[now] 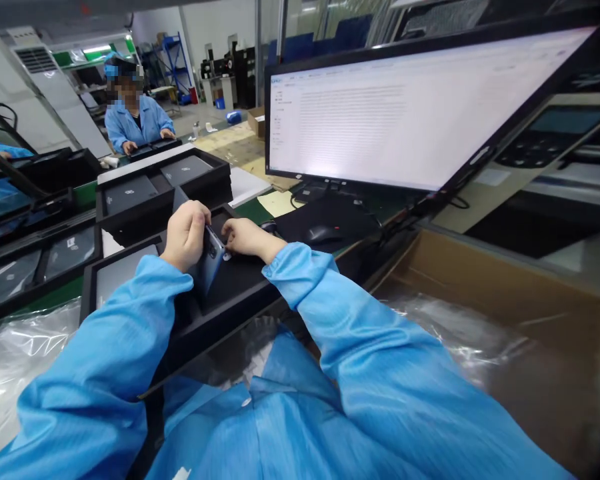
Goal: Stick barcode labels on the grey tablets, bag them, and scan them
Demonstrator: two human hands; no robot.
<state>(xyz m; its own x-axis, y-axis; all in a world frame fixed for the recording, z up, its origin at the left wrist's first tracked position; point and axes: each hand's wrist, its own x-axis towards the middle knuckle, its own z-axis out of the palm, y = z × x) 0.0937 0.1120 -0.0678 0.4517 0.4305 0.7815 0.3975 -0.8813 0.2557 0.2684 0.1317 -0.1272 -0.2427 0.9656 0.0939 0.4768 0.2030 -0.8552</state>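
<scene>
My left hand (187,233) is closed around the upper edge of a blue-grey tablet (211,263), tilted on edge with its camera corner facing right. My right hand (247,238) is at the tablet's right side, its fingers bent and pinched close to the camera corner. A small whitish bit shows at those fingertips; I cannot make out what it is. Beneath both hands lies a black tray (240,297) with compartments. Its left compartment holds another flat grey device (123,270), partly hidden by my left sleeve.
Stacked black trays (165,213) with tablets stand beyond, and more trays (40,273) lie left. A monitor (380,113), mouse (324,233) and scanner-like machine (550,143) are right. A cardboard box (545,287) holds clear plastic. A co-worker (137,120) sits across.
</scene>
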